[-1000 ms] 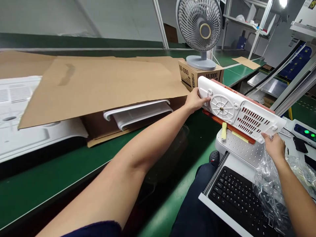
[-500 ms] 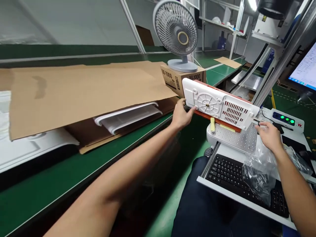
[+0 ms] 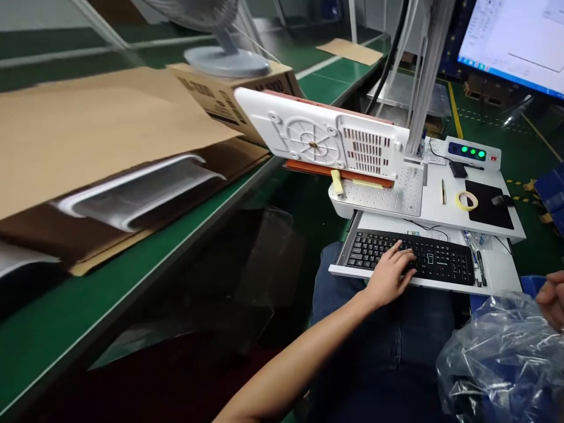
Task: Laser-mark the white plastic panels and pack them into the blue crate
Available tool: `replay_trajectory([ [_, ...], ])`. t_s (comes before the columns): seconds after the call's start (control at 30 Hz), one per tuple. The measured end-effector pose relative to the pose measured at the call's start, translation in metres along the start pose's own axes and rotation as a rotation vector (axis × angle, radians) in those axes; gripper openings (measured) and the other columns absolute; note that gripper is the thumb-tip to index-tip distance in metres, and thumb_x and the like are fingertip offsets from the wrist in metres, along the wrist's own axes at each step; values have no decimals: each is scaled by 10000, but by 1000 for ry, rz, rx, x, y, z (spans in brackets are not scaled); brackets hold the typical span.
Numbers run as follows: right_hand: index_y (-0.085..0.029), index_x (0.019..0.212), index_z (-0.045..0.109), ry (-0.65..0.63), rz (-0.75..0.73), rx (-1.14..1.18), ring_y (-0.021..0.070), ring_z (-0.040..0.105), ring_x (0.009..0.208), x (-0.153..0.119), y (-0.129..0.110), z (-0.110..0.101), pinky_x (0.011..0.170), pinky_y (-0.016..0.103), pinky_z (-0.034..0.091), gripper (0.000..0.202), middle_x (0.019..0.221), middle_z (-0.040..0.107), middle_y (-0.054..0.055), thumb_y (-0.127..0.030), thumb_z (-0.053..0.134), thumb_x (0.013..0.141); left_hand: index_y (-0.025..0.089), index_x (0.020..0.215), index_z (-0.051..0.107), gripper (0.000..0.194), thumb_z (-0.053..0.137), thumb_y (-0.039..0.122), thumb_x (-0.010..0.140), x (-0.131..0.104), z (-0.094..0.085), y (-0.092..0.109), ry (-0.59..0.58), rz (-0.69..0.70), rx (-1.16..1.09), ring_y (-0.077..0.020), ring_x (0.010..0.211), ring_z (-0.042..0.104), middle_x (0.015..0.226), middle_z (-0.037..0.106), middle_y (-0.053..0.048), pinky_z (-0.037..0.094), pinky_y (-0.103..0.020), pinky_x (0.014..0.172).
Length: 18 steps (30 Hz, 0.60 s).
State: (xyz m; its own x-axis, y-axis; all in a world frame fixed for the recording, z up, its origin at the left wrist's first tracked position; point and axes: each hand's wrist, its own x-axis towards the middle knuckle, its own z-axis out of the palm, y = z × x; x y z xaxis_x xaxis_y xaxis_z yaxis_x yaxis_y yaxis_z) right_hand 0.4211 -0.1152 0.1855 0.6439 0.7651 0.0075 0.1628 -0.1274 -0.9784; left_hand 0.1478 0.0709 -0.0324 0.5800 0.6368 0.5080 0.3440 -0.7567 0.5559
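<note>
My left hand [image 3: 390,273] rests with spread fingers on the black keyboard [image 3: 445,258] in the pulled-out tray. At the right edge my right hand [image 3: 554,301], partly cut off by the frame, has its fingers curled at the top of a clear plastic bag [image 3: 502,358]. A white plastic panel [image 3: 317,138] with a ribbed circle and slots stands tilted in an orange-red holder [image 3: 370,178] on the perforated metal plate [image 3: 396,197]. Near its lower edge sits a yellow clip [image 3: 337,182].
Cardboard [image 3: 110,123] covers white parts [image 3: 145,188] on the green bench at left. A fan [image 3: 227,59] stands on a carton [image 3: 220,106]. At right are a tape roll [image 3: 466,201], a mouse [image 3: 502,200], a control box [image 3: 473,154] and a monitor [image 3: 515,44].
My left hand has left the white panel and come down onto the keyboard. The plastic bag has moved off the keyboard to the lower right with my right hand. The view has turned right and down.
</note>
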Motion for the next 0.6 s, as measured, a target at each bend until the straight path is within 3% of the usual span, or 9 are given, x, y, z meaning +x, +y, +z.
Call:
replay_trajectory([
  [0.17, -220, 1028, 790, -61, 121, -10, 108, 499, 534, -22, 54, -1, 466, 213, 416, 479, 850, 749, 80, -624, 959, 834, 128, 1419, 688, 486, 679, 486, 1091, 13, 47, 21, -269, 3, 80, -489, 1712, 306, 1583, 676, -198, 390, -676, 1343],
  [0.33, -214, 1103, 795, -252, 117, -107, 123, 544, 545, -25, 89, 13, 485, 220, 432, 506, 909, 781, 89, -675, 874, 908, 89, 1481, 665, 701, 653, 654, 1066, 36, 68, 30, -454, -2, 151, -494, 1739, 220, 1432, 750, -238, 252, -704, 1382],
  [0.4, -223, 1097, 801, -329, 79, -155, 142, 588, 576, -21, 95, 22, 507, 223, 460, 499, 906, 786, 87, -687, 853, 921, 94, 1494, 657, 728, 660, 674, 1053, 42, 63, 35, -468, 0, 145, -497, 1745, 190, 1413, 760, -241, 224, -725, 1381],
  [0.47, -238, 1096, 801, -349, 56, -183, 172, 665, 669, -18, 98, 34, 585, 224, 523, 495, 924, 791, 82, -705, 828, 934, 122, 1517, 641, 683, 653, 638, 1070, 42, 46, 41, -406, 26, 53, -476, 1742, 233, 1500, 726, -227, 223, -694, 1395],
  [0.6, -250, 1070, 802, -357, 56, -122, 215, 738, 812, -16, 90, 69, 759, 240, 598, 502, 938, 793, 76, -733, 810, 934, 177, 1486, 647, 565, 580, 602, 1120, 9, -3, 55, -248, -5, -380, -335, 1465, 664, 1459, 759, -182, 351, -548, 1379],
])
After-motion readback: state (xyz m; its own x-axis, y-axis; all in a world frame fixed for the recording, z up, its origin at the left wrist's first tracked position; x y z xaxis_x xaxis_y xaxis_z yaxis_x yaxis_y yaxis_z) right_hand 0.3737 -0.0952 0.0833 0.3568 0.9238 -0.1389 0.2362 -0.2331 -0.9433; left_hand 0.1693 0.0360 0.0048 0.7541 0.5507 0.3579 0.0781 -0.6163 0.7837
